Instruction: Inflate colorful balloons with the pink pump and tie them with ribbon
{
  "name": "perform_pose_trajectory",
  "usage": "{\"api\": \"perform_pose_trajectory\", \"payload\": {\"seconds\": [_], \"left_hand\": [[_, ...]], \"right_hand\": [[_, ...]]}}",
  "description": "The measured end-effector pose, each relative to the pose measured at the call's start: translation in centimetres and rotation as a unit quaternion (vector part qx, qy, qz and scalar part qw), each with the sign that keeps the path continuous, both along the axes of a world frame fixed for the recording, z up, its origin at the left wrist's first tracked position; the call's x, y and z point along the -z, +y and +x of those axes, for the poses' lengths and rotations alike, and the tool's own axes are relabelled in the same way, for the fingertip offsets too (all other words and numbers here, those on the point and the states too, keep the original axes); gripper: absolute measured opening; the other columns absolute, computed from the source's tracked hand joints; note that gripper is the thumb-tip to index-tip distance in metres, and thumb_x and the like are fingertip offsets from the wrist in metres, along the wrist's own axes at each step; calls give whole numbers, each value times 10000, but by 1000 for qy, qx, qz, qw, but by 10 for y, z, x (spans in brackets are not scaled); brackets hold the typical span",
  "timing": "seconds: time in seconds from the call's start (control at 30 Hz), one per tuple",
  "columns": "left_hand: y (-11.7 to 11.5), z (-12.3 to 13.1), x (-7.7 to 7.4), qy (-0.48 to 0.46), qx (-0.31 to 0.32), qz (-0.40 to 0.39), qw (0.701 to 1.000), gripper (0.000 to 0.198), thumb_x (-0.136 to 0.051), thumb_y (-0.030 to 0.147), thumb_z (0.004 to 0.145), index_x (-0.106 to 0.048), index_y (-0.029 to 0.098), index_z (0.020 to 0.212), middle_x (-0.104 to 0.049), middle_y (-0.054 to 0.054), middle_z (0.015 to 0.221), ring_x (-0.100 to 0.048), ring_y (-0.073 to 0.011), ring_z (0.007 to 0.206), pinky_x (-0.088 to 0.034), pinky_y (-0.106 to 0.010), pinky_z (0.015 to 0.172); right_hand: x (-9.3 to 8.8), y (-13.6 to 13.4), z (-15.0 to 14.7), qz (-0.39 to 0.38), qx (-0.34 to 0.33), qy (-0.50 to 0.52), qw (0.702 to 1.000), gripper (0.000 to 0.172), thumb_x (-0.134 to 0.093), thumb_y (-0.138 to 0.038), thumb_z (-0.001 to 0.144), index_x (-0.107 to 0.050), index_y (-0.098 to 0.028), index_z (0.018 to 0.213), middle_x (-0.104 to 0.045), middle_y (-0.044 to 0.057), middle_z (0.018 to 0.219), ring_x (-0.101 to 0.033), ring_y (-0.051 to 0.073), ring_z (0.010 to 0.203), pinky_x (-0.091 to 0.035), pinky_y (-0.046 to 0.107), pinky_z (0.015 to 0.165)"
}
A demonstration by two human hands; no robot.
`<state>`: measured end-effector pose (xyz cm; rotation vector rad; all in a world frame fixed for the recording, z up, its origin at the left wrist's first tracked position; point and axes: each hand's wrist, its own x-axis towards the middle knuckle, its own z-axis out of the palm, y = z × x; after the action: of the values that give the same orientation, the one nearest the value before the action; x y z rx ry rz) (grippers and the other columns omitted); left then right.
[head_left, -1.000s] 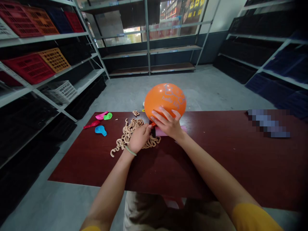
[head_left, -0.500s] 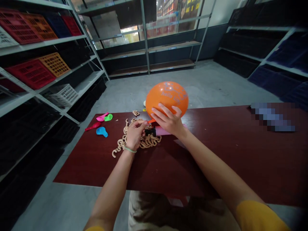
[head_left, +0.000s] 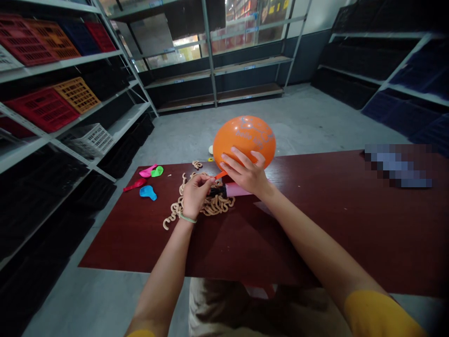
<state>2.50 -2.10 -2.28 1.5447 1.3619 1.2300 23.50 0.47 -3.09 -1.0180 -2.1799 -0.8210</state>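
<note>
Left hand (head_left: pixel 194 194) slides back from the orange balloon (head_left: pixel 245 133)

A second ago its fingers sat close to the balloon's base; now they have drawn away leftward, and a strip of the orange neck (head_left: pixel 220 174) shows stretched between. Thumb and forefinger are pinched together on the end of that neck. From where I stand, the right hand (head_left: pixel 245 173) lies on the balloon's near side with its fingers spread apart; I cannot tell whether it clamps the balloon or only leans against it.

The balloon, round and printed with blurred bluish lettering, is at the far edge of the dark red-brown table (head_left: pixel 315 224). Just below it, partly hidden by the right hand, lies a pink pump (head_left: pixel 235 189) with a black nozzle (head_left: pixel 219 191), touching a heap of tan curly pieces (head_left: pixel 217 206). A smaller tan cluster (head_left: pixel 197 164) rests apart, beyond the heap.

Off by the left end are four limp balloons: the pink one (head_left: pixel 148 171) beside the green one (head_left: pixel 157 172), then the red one (head_left: pixel 134 185) and the blue one (head_left: pixel 148 192). Something bluish and pixelated (head_left: pixel 396 166) lies well apart, toward the right.
</note>
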Motion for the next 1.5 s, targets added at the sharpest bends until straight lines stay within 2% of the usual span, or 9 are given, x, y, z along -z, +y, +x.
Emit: {"api": "perform_pose_trajectory", "payload": {"seconds": [0.23, 0.33, 0.47, 0.63, 0.8, 0.93, 1.0, 1.2, 1.5], "left_hand": [[2, -5, -1, 22, -42, 44, 998, 219, -665, 394, 825, -685, 176, 828, -693, -9, 744, -599, -113, 583, -464, -226, 590], [6, -14, -2, 8, -61, 40, 997, 205, -671, 379, 817, -687, 175, 825, -695, -5, 742, -614, -117, 590, -475, -229, 588], [12, -25, -3, -27, -71, 27, 997, 190, -689, 360, 800, -680, 172, 823, -693, -6, 724, -612, -114, 574, -475, -224, 567], [14, -26, 1, -46, -75, 25, 996, 173, -696, 346, 797, -672, 175, 816, -677, 0, 699, -591, -104, 557, -461, -215, 542], [16, -24, 6, -41, -63, 35, 997, 191, -680, 361, 818, -660, 172, 843, -672, -2, 711, -581, -99, 561, -466, -220, 560], [16, -23, 6, -50, -57, 30, 997, 181, -691, 342, 810, -647, 166, 817, -668, -5, 704, -575, -94, 560, -462, -216, 556], [15, -21, 5, -83, -42, 12, 996, 180, -705, 330, 796, -640, 163, 807, -666, -5, 694, -576, -93, 548, -470, -219, 551], [13, -13, 4, -161, 11, -29, 986, 215, -761, 317, 737, -641, 151, 802, -672, -5, 699, -612, -95, 579, -513, -239, 611], [4, -5, 7, -63, 18, 38, 997, 183, -716, 352, 798, -674, 177, 837, -652, 8, 670, -601, -111, 583, -489, -239, 596]], "right_hand": [[-14, -11, -15, -7, -19, -23, 1000, 474, -408, -273, 1003, -354, -313, 1472, -373, -10, 1554, -258, 213, 1451, -69, 519, 1149], [-24, -17, -23, -29, -46, -29, 998, 419, -434, -280, 992, -451, -289, 1411, -425, 11, 1522, -321, 219, 1408, -126, 486, 1130], [-38, -26, -31, -134, -36, 30, 990, 232, -462, -297, 981, -675, -269, 1068, -667, 33, 1194, -501, 241, 1154, -288, 431, 952], [-34, -37, -38, -290, -140, -95, 942, 176, -492, -234, 961, -667, -223, 952, -667, 18, 931, -506, 188, 936, -318, 336, 814], [-16, -39, -45, -230, -107, -132, 958, 169, -485, -161, 932, -646, -187, 889, -627, 78, 977, -456, 230, 988, -299, 364, 809], [-29, -35, -42, -274, -142, -27, 951, 167, -466, -209, 943, -613, -192, 866, -628, 68, 920, -471, 215, 948, -324, 359, 800], [-40, -33, -38, -327, -160, 88, 927, 90, -505, -207, 902, -585, -188, 864, -624, 55, 884, -495, 195, 895, -356, 337, 783], [-55, -27, -22, -476, -183, 360, 781, 98, -560, -300, 864, -576, -204, 862, -629, 1, 828, -542, 124, 702, -411, 282, 658], [-94, -38, 2, -385, -239, 513, 729, 64, -607, -230, 835, -551, -217, 862, -578, -32, 779, -551, 88, 673, -443, 238, 597]]}}
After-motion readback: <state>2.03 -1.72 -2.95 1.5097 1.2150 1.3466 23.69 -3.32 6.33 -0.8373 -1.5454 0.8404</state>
